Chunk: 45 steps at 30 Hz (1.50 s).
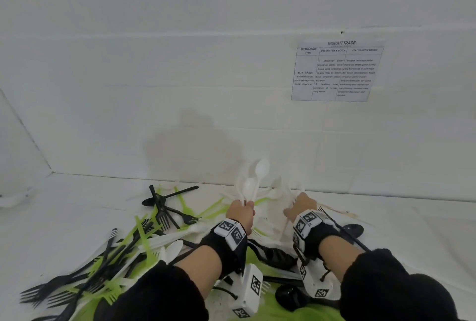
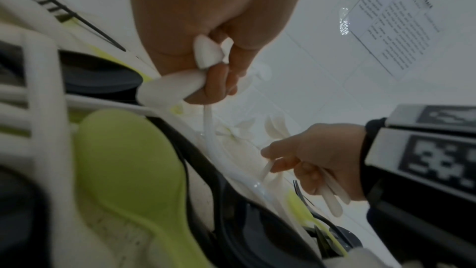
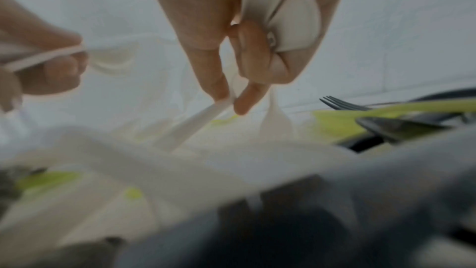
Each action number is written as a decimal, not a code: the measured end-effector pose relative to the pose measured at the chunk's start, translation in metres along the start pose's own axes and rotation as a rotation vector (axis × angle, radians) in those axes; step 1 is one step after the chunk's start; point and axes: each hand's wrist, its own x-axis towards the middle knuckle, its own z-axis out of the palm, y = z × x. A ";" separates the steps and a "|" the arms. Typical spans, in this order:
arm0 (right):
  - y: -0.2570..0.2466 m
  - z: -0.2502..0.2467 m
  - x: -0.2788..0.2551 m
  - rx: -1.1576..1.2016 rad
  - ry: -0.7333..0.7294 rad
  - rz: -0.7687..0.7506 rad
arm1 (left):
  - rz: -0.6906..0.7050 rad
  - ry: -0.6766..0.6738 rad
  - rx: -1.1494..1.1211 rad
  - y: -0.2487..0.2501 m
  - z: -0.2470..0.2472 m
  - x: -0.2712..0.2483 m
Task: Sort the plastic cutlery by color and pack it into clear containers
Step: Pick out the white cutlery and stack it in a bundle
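My left hand [image 1: 242, 211] grips a bunch of white spoons [image 1: 257, 179] by their handles, bowls pointing up toward the wall. The left wrist view shows those white handle ends [image 2: 170, 89] sticking out of my curled fingers. My right hand [image 1: 298, 204] is low over the white cutlery by the wall. It keeps white handles [image 3: 296, 21] tucked in the palm while thumb and forefinger pinch another white piece [image 3: 206, 115]. Black, green and white cutlery lies mixed in a pile [image 1: 103, 264] on the white table [image 1: 412, 230]. No clear container is in view.
The white wall stands close behind both hands, with a printed sheet [image 1: 337, 70] taped to it at the right. Black spoons [image 1: 291, 295] and green pieces lie under my wrists. A green spoon [image 2: 128, 160] lies right below the left wrist camera.
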 end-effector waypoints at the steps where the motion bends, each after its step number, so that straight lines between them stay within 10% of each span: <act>1: 0.001 -0.003 -0.002 0.054 0.010 0.003 | 0.006 0.002 -0.002 0.000 0.000 0.000; 18: -0.027 -0.017 -0.031 0.655 0.123 -0.122 | 0.043 -0.057 0.023 -0.004 0.016 -0.025; 39: -0.040 -0.022 -0.069 0.608 0.118 -0.164 | 0.175 0.009 0.158 0.009 -0.007 -0.059; 45: -0.039 -0.016 -0.079 0.555 0.107 -0.128 | 0.105 -0.178 0.188 0.011 -0.003 -0.076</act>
